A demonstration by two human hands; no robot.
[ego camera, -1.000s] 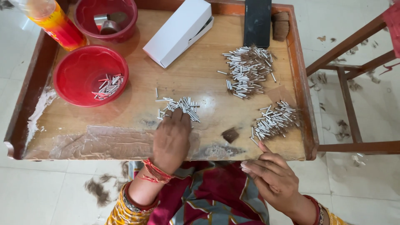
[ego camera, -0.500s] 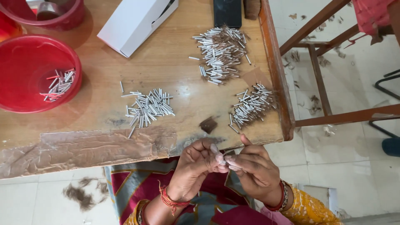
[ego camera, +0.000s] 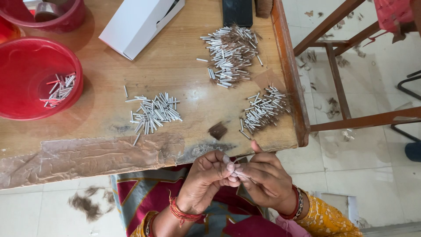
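Grip: both hands meet just below the table's near edge — left hand (ego camera: 206,177) and right hand (ego camera: 265,180) pinch a small silver metal tube (ego camera: 235,170) between their fingertips, thumbs and forefingers pressed together on it.
Held tube: only a short stretch shows between the fingers; whether hair is threaded in it cannot be told.
Wrists: red thread bangles on the left, a dark bracelet and yellow sleeve on the right.
Nearest pile: a heap of silver tubes mixed with hair (ego camera: 263,110) lies at the table's right end, just above the hands.
Middle pile: clean silver tubes (ego camera: 153,113) lie spread at the table's centre, well apart from the hands.
Far pile: a larger tube heap (ego camera: 230,55) sits toward the back edge, below a dark block (ego camera: 237,12).
Hair tuft: a small brown tuft (ego camera: 218,130) lies between the middle and nearest piles.
Red bowl (ego camera: 26,94): at left — holds a few tubes.
White box (ego camera: 136,24): lies tilted at the rear.
Wooden table (ego camera: 197,92): taped along its near edge.
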